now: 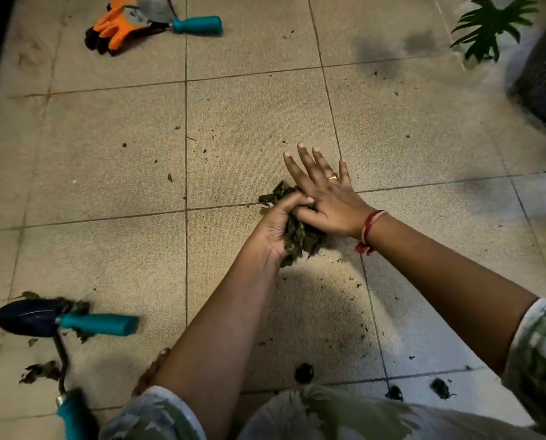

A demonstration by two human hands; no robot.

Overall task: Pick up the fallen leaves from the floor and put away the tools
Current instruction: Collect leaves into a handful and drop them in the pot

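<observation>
The beige tiled floor (106,160) carries small crumbs of dirt. Near its middle the left hand (276,225) grips a bunch of dry leaves (301,238). The right hand (327,198) rests on them with straight, spread fingers. A trowel (27,315) lies lower left, orange gloves (116,28) far above.

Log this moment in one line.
phase: gathering leaves | left hand: grips leaf clump | right hand: presses clump, fingers straight | dark trowel, gloves: on floor

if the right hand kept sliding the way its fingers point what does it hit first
Nothing close: the right hand points across open floor tiles. The teal-handled tool far off seems just left of that line, though depth is unclear.
</observation>
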